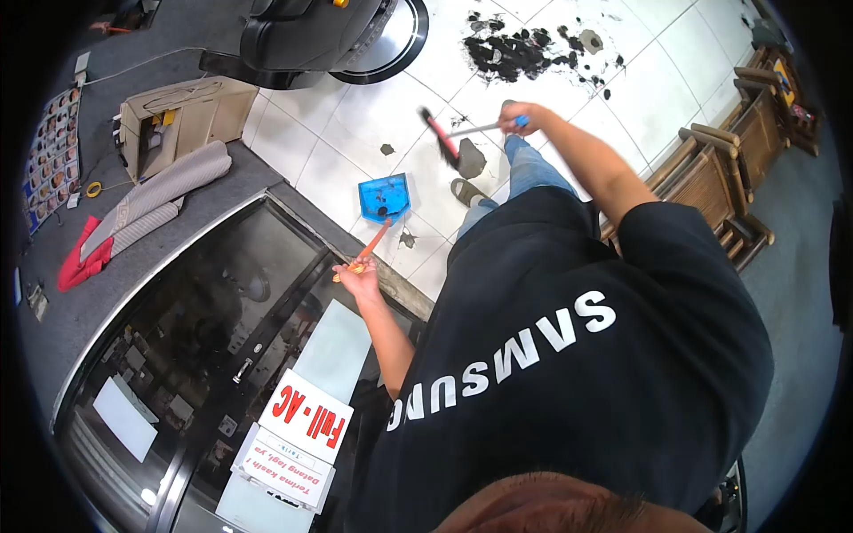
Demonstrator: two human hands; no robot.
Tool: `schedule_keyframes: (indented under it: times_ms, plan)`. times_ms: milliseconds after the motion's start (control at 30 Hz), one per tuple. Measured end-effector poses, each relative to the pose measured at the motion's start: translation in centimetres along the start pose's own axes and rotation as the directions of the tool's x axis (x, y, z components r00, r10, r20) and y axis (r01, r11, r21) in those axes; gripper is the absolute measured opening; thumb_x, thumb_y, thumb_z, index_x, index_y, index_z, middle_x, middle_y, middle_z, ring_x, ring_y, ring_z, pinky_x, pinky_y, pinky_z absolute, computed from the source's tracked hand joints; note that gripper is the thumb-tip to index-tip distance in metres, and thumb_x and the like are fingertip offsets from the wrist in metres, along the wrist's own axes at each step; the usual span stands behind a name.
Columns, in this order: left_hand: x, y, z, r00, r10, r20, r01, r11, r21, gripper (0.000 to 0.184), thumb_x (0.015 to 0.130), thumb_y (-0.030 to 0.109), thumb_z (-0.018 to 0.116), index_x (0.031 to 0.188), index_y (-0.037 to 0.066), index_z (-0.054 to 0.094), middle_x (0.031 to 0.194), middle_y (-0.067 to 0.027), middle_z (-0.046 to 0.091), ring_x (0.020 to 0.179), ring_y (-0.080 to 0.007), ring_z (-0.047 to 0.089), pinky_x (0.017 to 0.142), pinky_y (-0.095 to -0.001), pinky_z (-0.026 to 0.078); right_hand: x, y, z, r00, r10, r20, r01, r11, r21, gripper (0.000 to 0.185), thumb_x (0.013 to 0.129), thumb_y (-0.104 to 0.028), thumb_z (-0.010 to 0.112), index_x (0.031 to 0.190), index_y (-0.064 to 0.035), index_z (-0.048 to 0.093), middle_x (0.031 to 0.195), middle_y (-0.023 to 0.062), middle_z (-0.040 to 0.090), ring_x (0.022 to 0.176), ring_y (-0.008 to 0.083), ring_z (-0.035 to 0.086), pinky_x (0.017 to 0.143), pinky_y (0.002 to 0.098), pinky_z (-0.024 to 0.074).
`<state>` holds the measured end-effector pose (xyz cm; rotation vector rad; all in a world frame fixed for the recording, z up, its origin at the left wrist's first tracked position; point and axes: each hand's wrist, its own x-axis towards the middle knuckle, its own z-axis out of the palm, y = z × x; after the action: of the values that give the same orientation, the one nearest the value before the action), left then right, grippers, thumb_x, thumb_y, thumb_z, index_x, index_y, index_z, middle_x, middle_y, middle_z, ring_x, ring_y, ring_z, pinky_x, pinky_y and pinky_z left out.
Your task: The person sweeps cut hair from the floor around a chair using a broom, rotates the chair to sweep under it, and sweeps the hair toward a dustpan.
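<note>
My left hand (358,278) is closed round the orange handle of a dustpan (384,185). Its blue pan lies on the white floor tiles, with a little dark hair in it. In my right hand (520,117) is the handle of a broom (441,140), grey with a blue end. The broom's red and black head is slightly blurred and sits between the dustpan and my feet. Beyond it spreads a pile of dark hair clippings (520,51), with smaller tufts (406,238) scattered near the dustpan.
A black barber chair (311,40) on a round base stands ahead. Wooden chairs (711,178) line the right side. On the left are a glass door (258,266) with signs, a cardboard box (191,124) and a rolled mat (164,191). A sandal (468,192) is on one foot.
</note>
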<state>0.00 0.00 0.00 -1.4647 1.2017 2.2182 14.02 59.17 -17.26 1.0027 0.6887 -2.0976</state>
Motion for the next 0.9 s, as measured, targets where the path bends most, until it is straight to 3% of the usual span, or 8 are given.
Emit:
schedule_keyframes:
  times_ms: [67, 100, 200, 267, 500, 633, 733, 900]
  plan:
    - [-0.5, 1.5, -2.9, 0.999, -0.002, 0.046, 0.001, 1.0, 0.014, 0.047, 0.095, 0.063, 0.035, 0.086, 0.016, 0.034, 0.068, -0.008, 0.044, 0.06, -0.0207, 0.044, 0.056, -0.0325, 0.041, -2.1, 0.0, -0.3, 0.996, 0.089, -0.004, -0.089, 0.994, 0.067, 0.023, 0.089, -0.009, 0.047, 0.067, -0.0049, 0.048, 0.054, -0.001, 0.047, 0.038, 0.0046, 0.041, 0.029, 0.0205, 0.0284]
    - [0.7, -2.8, 2.2, 0.999, -0.012, 0.034, 0.011, 1.0, 0.004, 0.047, 0.095, 0.063, 0.034, 0.086, 0.016, 0.034, 0.067, -0.0076, 0.044, 0.06, -0.0204, 0.044, 0.056, -0.0322, 0.041, -5.6, -7.0, -5.5, 0.991, 0.127, -0.052, -0.122, 0.988, 0.093, 0.024, 0.088, -0.008, 0.045, 0.065, -0.0077, 0.045, 0.054, -0.0028, 0.046, 0.037, 0.0023, 0.039, 0.028, 0.0183, 0.0257]
    - [-0.8, -5.0, 3.9, 0.995, 0.046, -0.084, -0.043, 0.998, 0.041, 0.047, 0.095, 0.063, 0.032, 0.087, 0.018, 0.036, 0.067, -0.0061, 0.044, 0.058, -0.0184, 0.043, 0.055, -0.0303, 0.04, -11.8, -10.5, -9.6, 0.983, 0.072, -0.171, -0.07, 0.997, 0.018, 0.021, 0.089, -0.008, 0.046, 0.068, -0.0085, 0.045, 0.056, -0.0033, 0.048, 0.037, 0.0001, 0.038, 0.028, 0.0145, 0.0283]
    - [-1.1, -5.8, 3.5, 0.993, 0.067, -0.093, -0.065, 0.998, 0.025, 0.046, 0.095, 0.064, 0.031, 0.088, 0.019, 0.036, 0.067, -0.006, 0.045, 0.057, -0.0177, 0.044, 0.054, -0.0295, 0.039, -16.0, -12.5, -8.2, 0.933, 0.092, -0.349, -0.102, 0.995, -0.011, 0.021, 0.093, -0.015, 0.045, 0.072, -0.0101, 0.045, 0.054, -0.0078, 0.047, 0.035, -0.0016, 0.04, 0.027, 0.0144, 0.0336]
    - [-3.0, -9.3, 5.4, 0.999, 0.042, -0.031, -0.044, 0.997, -0.065, 0.043, 0.096, 0.061, 0.03, 0.093, 0.019, 0.035, 0.063, -0.0048, 0.045, 0.056, -0.0155, 0.047, 0.052, -0.0284, 0.04, -17.7, -13.2, -8.4, 0.859, -0.032, -0.511, -0.065, 0.983, -0.171, 0.014, 0.09, -0.015, 0.049, 0.078, -0.0102, 0.046, 0.053, -0.0082, 0.048, 0.035, -0.0008, 0.042, 0.026, 0.016, 0.0313]
    - [-0.1, -9.0, 5.2, 0.996, -0.093, 0.004, 0.092, 0.985, -0.142, 0.047, 0.094, 0.066, 0.027, 0.089, 0.02, 0.037, 0.065, -0.0061, 0.043, 0.056, -0.0192, 0.044, 0.052, -0.0312, 0.038, -18.1, -9.6, -4.3, 0.857, -0.064, -0.511, 0.053, 0.998, -0.036, 0.013, 0.091, -0.014, 0.047, 0.078, -0.0109, 0.045, 0.054, -0.0084, 0.044, 0.037, -0.0013, 0.04, 0.027, 0.0154, 0.0317]
    - [1.6, -8.9, 6.7, 0.999, -0.029, -0.021, 0.028, 0.997, -0.074, 0.042, 0.096, 0.06, 0.033, 0.099, 0.018, 0.034, 0.065, -0.0041, 0.043, 0.054, -0.0164, 0.045, 0.051, -0.0296, 0.039, -18.1, -7.5, -2.5, 0.937, -0.043, -0.345, 0.171, 0.922, 0.348, 0.017, 0.093, -0.012, 0.043, 0.077, -0.0137, 0.041, 0.052, -0.01, 0.04, 0.037, -0.0011, 0.037, 0.027, 0.0146, 0.0289]
    - [3.5, -8.2, 8.4, 0.997, -0.08, -0.011, 0.079, 0.993, -0.085, 0.043, 0.096, 0.06, 0.035, 0.109, 0.019, 0.032, 0.065, -0.0033, 0.043, 0.056, -0.0158, 0.045, 0.053, -0.0296, 0.04, -18.3, -4.9, 4.2, 0.897, -0.129, -0.422, 0.195, 0.974, 0.117, 0.006, 0.092, -0.009, 0.046, 0.087, -0.0048, 0.046, 0.055, -0.0063, 0.039, 0.039, 0.0022, 0.037, 0.028, 0.0178, 0.0275]
